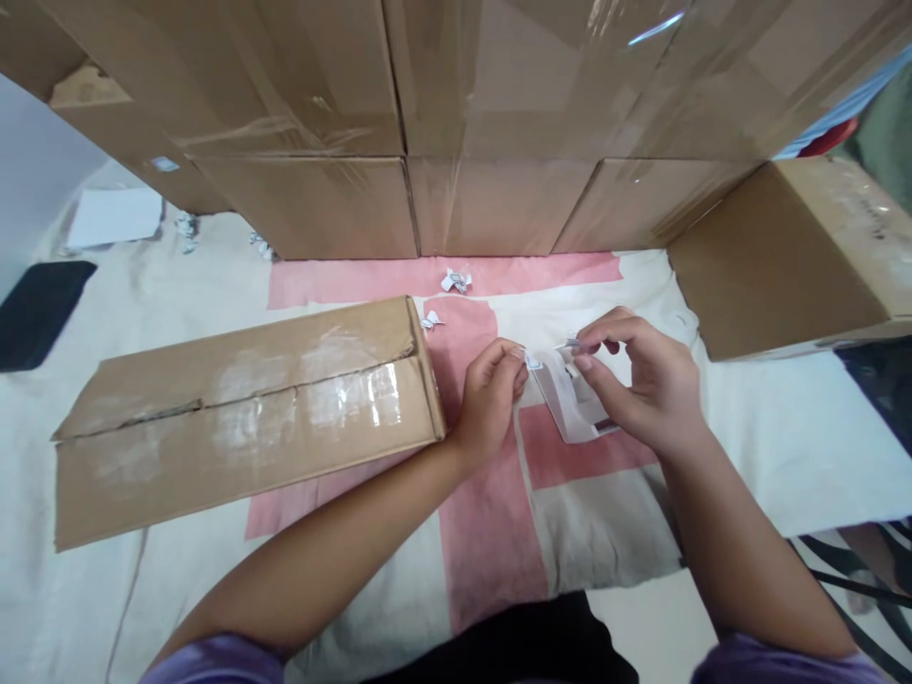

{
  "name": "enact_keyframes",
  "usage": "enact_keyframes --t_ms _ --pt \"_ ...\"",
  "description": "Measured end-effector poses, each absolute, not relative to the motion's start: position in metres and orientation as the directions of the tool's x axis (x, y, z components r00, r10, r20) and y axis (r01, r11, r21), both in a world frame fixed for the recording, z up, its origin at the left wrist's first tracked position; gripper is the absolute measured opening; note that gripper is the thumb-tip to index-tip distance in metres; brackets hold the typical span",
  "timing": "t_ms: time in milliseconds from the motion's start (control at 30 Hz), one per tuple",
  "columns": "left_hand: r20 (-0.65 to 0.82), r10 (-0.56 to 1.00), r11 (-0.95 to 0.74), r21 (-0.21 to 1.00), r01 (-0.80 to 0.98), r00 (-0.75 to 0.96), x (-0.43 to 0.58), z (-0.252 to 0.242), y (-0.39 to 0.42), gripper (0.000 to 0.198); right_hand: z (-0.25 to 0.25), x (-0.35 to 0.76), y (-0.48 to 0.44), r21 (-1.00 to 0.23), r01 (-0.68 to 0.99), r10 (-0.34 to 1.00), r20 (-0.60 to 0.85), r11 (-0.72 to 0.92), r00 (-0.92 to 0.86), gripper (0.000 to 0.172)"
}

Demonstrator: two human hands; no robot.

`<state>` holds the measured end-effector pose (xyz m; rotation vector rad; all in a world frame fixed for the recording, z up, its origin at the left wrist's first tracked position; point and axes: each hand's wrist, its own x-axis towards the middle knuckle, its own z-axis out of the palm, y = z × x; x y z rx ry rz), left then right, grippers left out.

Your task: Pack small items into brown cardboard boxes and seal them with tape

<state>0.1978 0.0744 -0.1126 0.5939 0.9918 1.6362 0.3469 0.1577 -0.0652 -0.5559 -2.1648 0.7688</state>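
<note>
A white paper strip point(562, 389), looking like a strip of labels or backing, lies bent in a loop on the cloth between my hands. My left hand point(491, 389) is closed in a pinch on the strip's near-left end, beside a small blue-edged label point(533, 360). Over the strip's right side, my right hand point(641, 375) has its thumb and index finger curled together around a small white scrap point(570, 342). Left of my hands lies a closed cardboard box point(249, 418) with shiny clear tape along its torn seam.
Stacked cardboard boxes point(484, 209) form a wall at the back. An open carton point(769, 256) stands at the right. Crumpled paper bits point(456, 280) lie near the stack. A black flat object point(43, 313) and white papers point(114, 217) are at far left.
</note>
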Motion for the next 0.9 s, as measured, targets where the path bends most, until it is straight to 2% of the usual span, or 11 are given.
enact_keyframes --t_ms 133,233,367,467,533,633,733,833,900 --pt "-0.072 0.943 -0.088 0.889 -0.45 -0.326 0.199 -0.111 0.072 0.028 -0.06 0.346 0.157 -0.713 0.114 0.594 0.474 0.692 -0.65 0.012" --pt "0.008 0.933 -0.13 0.94 -0.316 -0.359 0.201 -0.11 0.07 0.027 -0.059 0.342 0.154 -0.719 0.105 0.567 0.439 0.687 -0.697 0.007" --pt "0.081 0.948 -0.141 0.974 -0.177 -0.309 0.201 -0.112 0.066 0.026 -0.062 0.336 0.15 -0.66 0.205 0.574 0.408 0.722 -0.71 0.005" --pt "0.1 0.951 -0.144 0.981 -0.133 -0.291 0.201 -0.113 0.063 0.028 -0.063 0.334 0.149 -0.628 0.247 0.594 0.429 0.738 -0.681 0.012" --pt "0.103 0.951 -0.142 0.983 -0.118 -0.292 0.201 -0.112 0.062 0.029 -0.063 0.335 0.15 -0.599 0.248 0.571 0.439 0.762 -0.694 0.017" --pt "0.082 0.955 -0.124 0.984 -0.132 -0.286 0.202 -0.11 0.06 0.031 -0.063 0.337 0.152 -0.554 0.204 0.502 0.461 0.807 -0.732 0.007" --pt "0.058 0.954 -0.109 0.981 -0.159 -0.293 0.204 -0.108 0.061 0.034 -0.064 0.337 0.153 -0.541 0.152 0.474 0.526 0.827 -0.707 0.007" --pt "0.018 0.952 -0.08 0.978 -0.192 -0.305 0.204 -0.11 0.063 0.031 -0.065 0.337 0.156 -0.553 0.143 0.494 0.563 0.821 -0.663 0.007" --pt "-0.021 0.952 -0.049 0.974 -0.219 -0.306 0.205 -0.111 0.064 0.03 -0.064 0.341 0.162 -0.58 0.185 0.556 0.568 0.793 -0.607 0.009"
